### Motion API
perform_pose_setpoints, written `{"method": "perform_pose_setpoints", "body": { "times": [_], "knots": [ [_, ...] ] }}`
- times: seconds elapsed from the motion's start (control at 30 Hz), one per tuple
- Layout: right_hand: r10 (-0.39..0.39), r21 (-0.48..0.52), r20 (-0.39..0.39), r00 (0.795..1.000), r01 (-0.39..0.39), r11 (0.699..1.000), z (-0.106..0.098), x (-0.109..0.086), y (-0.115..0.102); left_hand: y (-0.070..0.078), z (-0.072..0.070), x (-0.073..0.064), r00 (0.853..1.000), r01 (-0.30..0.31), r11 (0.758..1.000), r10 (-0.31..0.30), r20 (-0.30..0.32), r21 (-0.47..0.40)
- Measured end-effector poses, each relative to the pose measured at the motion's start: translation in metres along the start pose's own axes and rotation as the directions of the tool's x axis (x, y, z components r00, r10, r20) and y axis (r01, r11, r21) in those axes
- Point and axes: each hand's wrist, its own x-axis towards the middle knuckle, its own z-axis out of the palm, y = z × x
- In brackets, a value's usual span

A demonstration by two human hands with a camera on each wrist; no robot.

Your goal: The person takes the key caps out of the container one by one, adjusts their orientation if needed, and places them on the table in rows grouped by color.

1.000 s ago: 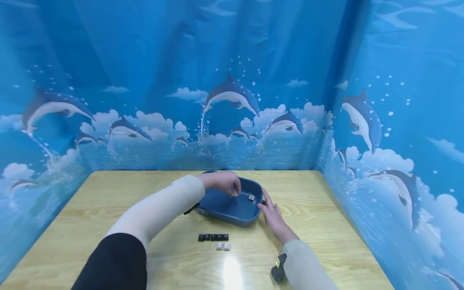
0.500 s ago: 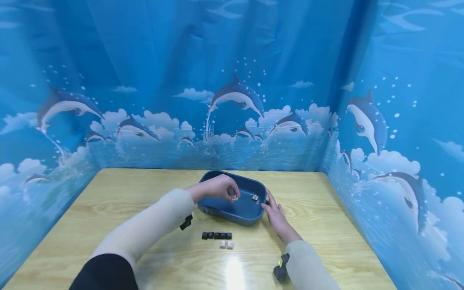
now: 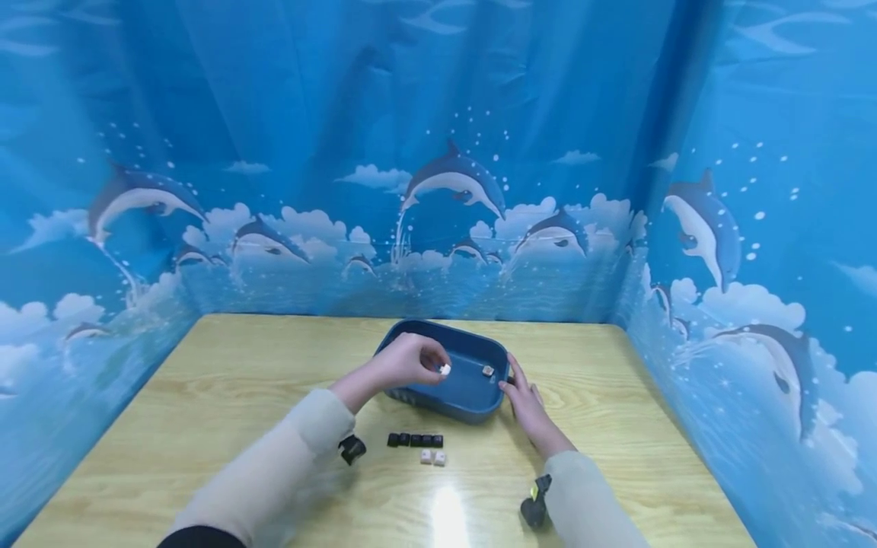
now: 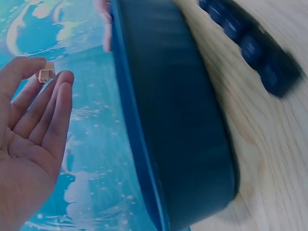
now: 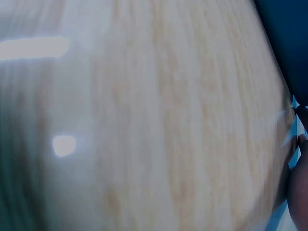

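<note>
My left hand [image 3: 409, 361] pinches a small white keycap [image 3: 444, 370] between thumb and fingertips, above the near left part of a dark blue tub [image 3: 448, 407]. In the left wrist view the keycap [image 4: 46, 74] shows its hollow, squarish underside; the other fingers of the left hand [image 4: 33, 125] stretch out below it. A second light keycap [image 3: 488, 371] lies inside the tub near its right end. There my right hand [image 3: 527, 407] holds the tub, thumb at the rim and fingers along the outside. Only a bit of this hand shows in the right wrist view.
In front of the tub, several black keycaps [image 3: 416, 441] form a row on the wooden table [image 3: 274, 350]. Two white keycaps [image 3: 433, 457] sit side by side just nearer than the row. A blue dolphin-print curtain [image 3: 329, 190] surrounds the table's back and sides.
My left hand has risen from inside the tub and drawn back slightly to the left, with the white keycap in its fingertips. The right hand stays at the tub's right end.
</note>
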Motion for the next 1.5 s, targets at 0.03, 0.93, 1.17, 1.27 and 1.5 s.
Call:
{"method": "perform_pose_setpoints", "body": {
  "times": [0.03, 0.93, 1.17, 1.27, 1.5],
  "knots": [
    [0.002, 0.004, 0.000, 1.000, -0.002, 1.000, 0.000, 0.000, 0.000, 0.001, 0.000, -0.002, 1.000, 0.006, 1.000, -0.006, -0.014, -0.016],
    [-0.024, -0.025, 0.022, 0.999, 0.024, 0.999, -0.003, 0.002, -0.002, -0.016, 0.041, -0.074, 0.963, 0.168, 0.979, -0.188, -0.192, -0.113],
    [-0.026, -0.024, 0.020, 0.999, 0.026, 0.999, -0.003, 0.005, -0.001, -0.025, 0.048, -0.086, 0.975, 0.159, 0.987, -0.157, -0.158, -0.003],
    [-0.039, -0.029, 0.016, 0.999, 0.039, 0.999, -0.002, 0.006, -0.001, -0.029, 0.050, -0.088, 0.984, 0.119, 0.991, -0.110, -0.143, 0.060],
    [-0.059, -0.032, 0.014, 0.998, 0.059, 0.998, -0.001, 0.004, 0.000, -0.033, 0.057, -0.087, 0.991, 0.072, 0.989, -0.056, -0.119, 0.133]
  ]
}}
